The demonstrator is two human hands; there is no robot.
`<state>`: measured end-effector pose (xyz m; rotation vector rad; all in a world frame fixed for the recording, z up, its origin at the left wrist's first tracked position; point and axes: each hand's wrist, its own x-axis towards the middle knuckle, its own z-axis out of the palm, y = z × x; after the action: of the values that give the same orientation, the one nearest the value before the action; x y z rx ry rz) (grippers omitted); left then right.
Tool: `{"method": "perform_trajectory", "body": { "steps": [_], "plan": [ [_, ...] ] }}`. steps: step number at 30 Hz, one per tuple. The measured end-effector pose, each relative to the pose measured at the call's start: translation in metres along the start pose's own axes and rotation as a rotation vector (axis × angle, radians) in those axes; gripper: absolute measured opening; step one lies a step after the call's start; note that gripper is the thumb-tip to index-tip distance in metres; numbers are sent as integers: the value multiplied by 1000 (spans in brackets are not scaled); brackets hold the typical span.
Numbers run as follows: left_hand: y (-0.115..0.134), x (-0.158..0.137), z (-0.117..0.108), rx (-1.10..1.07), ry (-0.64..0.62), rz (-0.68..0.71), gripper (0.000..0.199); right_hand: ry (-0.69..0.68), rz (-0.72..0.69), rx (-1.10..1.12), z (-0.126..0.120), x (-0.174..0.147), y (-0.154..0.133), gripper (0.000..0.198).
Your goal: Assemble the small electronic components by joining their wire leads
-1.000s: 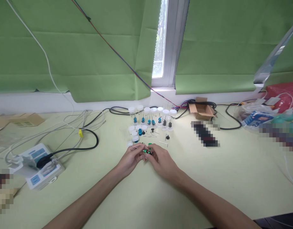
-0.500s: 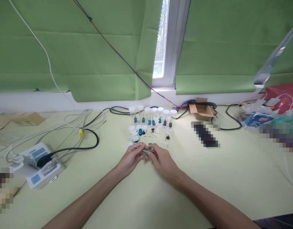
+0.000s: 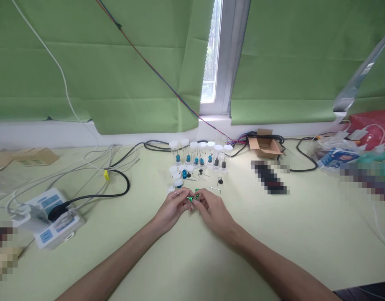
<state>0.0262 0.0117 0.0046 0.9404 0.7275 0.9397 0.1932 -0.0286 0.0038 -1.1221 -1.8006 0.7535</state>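
Head view: on the far side of the pale table (image 3: 299, 234), straight ahead of you, seven see-through, white-lidded containers (image 3: 201, 154) stand upright in a row; the five on the left hold blue pieces (image 3: 188, 158), the two on the right dark pieces (image 3: 216, 162). Nearer you, low white-capped containers (image 3: 177, 182) cluster, their contents mostly hidden. Farther right, an open cardboard box (image 3: 264, 154) shows its brown inside, and at the far right a crinkled plastic bag (image 3: 314, 146) lies around a blue-and-white package (image 3: 336, 159). Your left hand (image 3: 173, 207) pinches a small, shiny green piece (image 3: 190, 199) between thumb and fingers, just nearer than the low containers. Your right hand (image 3: 213, 207) curls in from the right, its fingers narrow at that piece, but you cannot tell whether they grip it. Another green piece (image 3: 197, 191) peeks out beyond your right fingers, partly covered. A thin, bent metal rod (image 3: 215, 189) lies just beyond your right hand, near a black, round-bottomed part (image 3: 220, 180). A dark object (image 3: 270, 177) on the right is blurred into blocks, and your forearms run off the near edge.
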Motion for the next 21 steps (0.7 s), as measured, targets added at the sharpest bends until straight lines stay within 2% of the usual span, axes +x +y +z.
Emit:
{"method": "perform_trajectory", "body": {
  "steps": [4,9,17,21],
  "plan": [
    [1,0,0,-8,0,-4,20,-14,16,42,-1,0,-3,16],
    [1,0,1,-8,7,5,21,33,-12,-41,1,0,1,17],
    [0,0,0,-11,4,-1,21,-28,24,9,-2,1,-4,17],
    [0,0,0,-11,10,6,21,-4,25,-14,-1,0,-3,15]
  ]
}}
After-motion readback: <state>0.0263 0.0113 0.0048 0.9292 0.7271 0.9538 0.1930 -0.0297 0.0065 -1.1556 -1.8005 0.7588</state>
